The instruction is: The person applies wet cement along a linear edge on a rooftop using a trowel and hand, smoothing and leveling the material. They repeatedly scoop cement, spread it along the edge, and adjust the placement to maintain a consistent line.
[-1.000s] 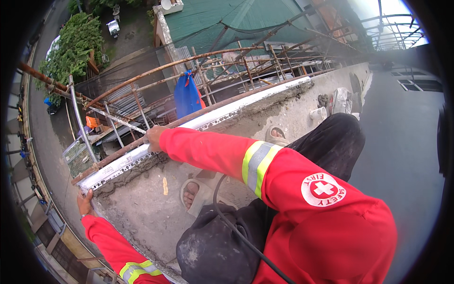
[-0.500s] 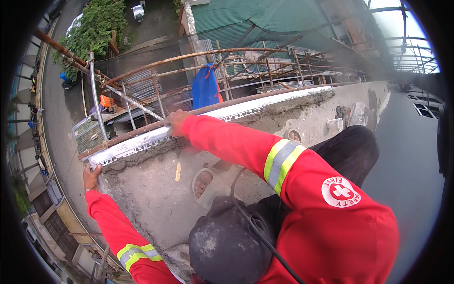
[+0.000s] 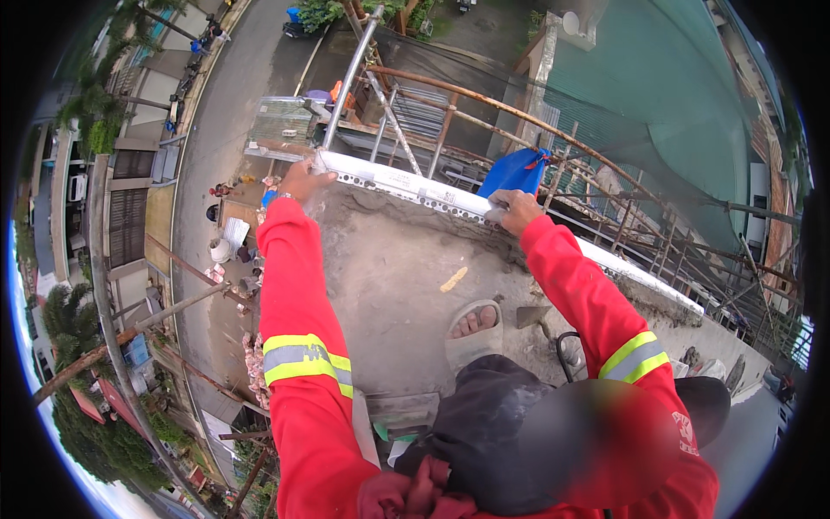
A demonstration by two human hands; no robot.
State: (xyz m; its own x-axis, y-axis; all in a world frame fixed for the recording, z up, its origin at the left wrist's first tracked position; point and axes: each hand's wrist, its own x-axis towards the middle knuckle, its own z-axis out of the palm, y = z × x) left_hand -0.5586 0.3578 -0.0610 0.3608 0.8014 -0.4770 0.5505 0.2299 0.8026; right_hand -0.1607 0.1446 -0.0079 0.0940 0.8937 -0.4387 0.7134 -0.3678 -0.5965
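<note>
A long white perforated corner bead (image 3: 406, 189) runs along the outer edge of a concrete ledge (image 3: 380, 251), with rough grey mortar (image 3: 415, 213) under its holed flange. At the bead's left end, my left hand (image 3: 303, 182) grips the corner, its fingers bent over the tip and partly hidden. Farther right along the strip, my right hand (image 3: 517, 210) pinches it between thumb and fingers, close to a blue tarp (image 3: 514, 173) hanging beyond the edge. Both red sleeves reach forward across the ledge.
A sandalled foot (image 3: 475, 324) rests on the ledge beside a flat grey piece (image 3: 532, 316) and a yellowish scrap (image 3: 452, 278). Rusty scaffold pipes (image 3: 484, 102) stand outside the edge. Far below, a street (image 3: 207, 121) drops away on the left.
My view has swung left, bringing more street into sight. My right hand has shifted right along the bead, nearer the blue tarp. My left hand stays at the bead's left end.
</note>
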